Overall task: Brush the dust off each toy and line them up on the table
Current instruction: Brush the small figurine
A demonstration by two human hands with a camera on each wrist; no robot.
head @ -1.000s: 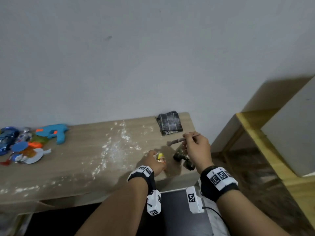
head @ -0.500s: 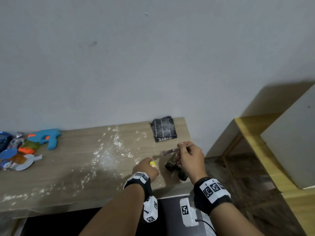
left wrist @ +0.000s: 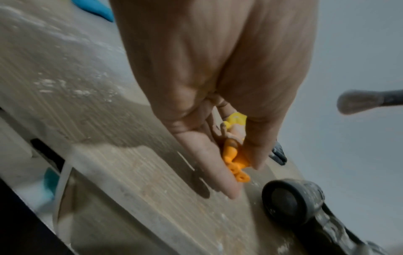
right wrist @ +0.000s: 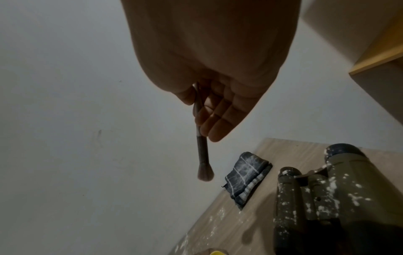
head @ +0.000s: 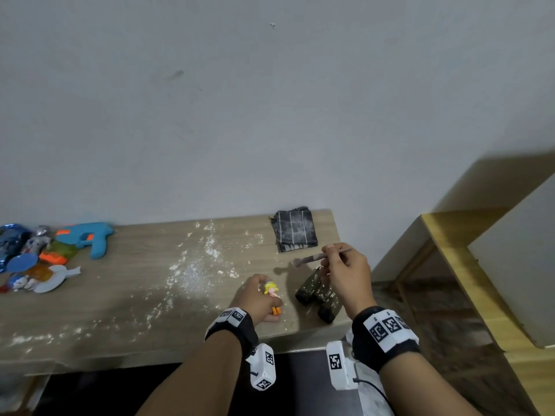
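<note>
My left hand (head: 262,298) pinches a small doll (head: 272,295) with yellow hair and orange legs, just above the table's front right part; in the left wrist view the doll (left wrist: 234,146) sits between thumb and fingers (left wrist: 209,155). My right hand (head: 342,271) holds a thin brush (head: 318,258), bristles pointing left, above dust-speckled toy binoculars (head: 318,295) lying on the table. The brush (right wrist: 202,155) hangs from the right hand (right wrist: 209,110) in the right wrist view, beside the binoculars (right wrist: 322,198).
A wooden table (head: 120,295) carries scattered white powder (head: 195,265). A folded dark checked cloth (head: 294,232) lies at the back right corner. A pile of toys, including a blue toy gun (head: 90,238), sits at the far left. A wooden-edged piece of furniture (head: 468,265) stands right.
My left hand has turned so the doll's head and orange legs now show. The right hand and brush stay above the binoculars. The head view has shifted slightly.
</note>
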